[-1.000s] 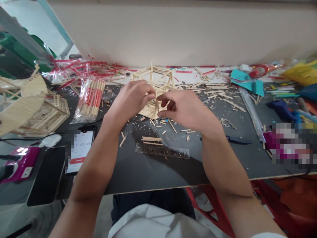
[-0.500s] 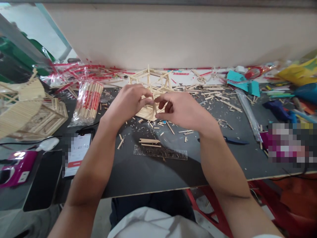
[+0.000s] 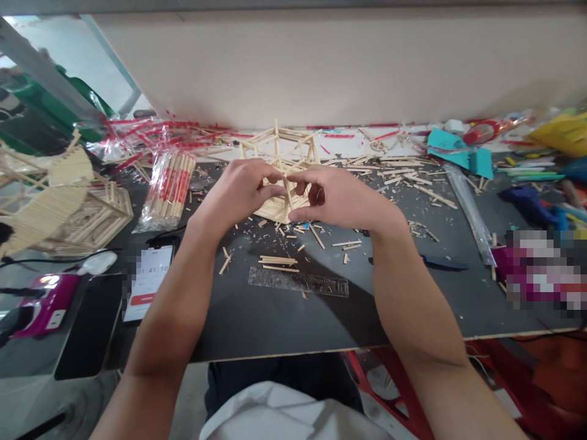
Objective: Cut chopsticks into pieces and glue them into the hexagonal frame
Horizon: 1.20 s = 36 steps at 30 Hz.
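Note:
A small frame model [image 3: 276, 208] built from thin wooden sticks stands at the table's middle, partly covered by my hands. At its near side rises an upright wooden stick [image 3: 288, 198]. My left hand [image 3: 245, 190] is closed at the upper part of this stick, index finger and thumb touching it from the left. From the right, my right hand [image 3: 330, 197] grips the same stick, its index finger near the top and its thumb low by the base. Closer to me, several cut sticks [image 3: 277, 260] lie above a clear ruler [image 3: 298, 283].
A bagged bundle of chopsticks [image 3: 169, 186], a lit phone [image 3: 149, 284], a dark phone [image 3: 87, 330] and a larger stick model [image 3: 92, 214] lie at left. On the right are scattered stick pieces [image 3: 413, 174], a blue-handled knife [image 3: 443, 263] and a teal paper piece [image 3: 452, 150].
The view has shifted slightly, so side objects appear a little further right. Both hands keep their place at the upright stick, with hardly any finger movement.

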Motion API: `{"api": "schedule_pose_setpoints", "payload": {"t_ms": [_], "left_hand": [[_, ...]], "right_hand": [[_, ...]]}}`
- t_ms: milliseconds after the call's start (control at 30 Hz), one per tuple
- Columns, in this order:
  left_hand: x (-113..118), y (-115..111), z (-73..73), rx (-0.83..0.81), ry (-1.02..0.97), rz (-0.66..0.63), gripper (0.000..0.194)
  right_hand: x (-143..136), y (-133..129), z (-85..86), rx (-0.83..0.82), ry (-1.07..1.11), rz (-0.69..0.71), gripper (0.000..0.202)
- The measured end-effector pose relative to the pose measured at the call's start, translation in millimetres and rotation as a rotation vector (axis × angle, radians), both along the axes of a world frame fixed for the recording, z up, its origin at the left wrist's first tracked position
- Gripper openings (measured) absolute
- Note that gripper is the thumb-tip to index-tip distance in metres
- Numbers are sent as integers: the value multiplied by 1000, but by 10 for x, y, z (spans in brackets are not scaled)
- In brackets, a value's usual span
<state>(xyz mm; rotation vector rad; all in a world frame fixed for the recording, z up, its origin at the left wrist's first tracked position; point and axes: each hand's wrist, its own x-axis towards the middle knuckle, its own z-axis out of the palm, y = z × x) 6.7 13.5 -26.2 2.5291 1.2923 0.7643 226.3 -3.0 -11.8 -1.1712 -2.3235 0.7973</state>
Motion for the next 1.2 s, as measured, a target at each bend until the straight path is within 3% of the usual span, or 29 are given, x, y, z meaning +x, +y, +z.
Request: {"api": "schedule_pose_setpoints", "payload": {"t_ms": [233,1200], "left_hand": [[-3,-44,18,2,-12,38,24],[14,-31,4,-20,-21,9,18]], "right_hand": [[30,95,-72,20,43,23,67],[42,97,-116,56,47,33,60]]}}
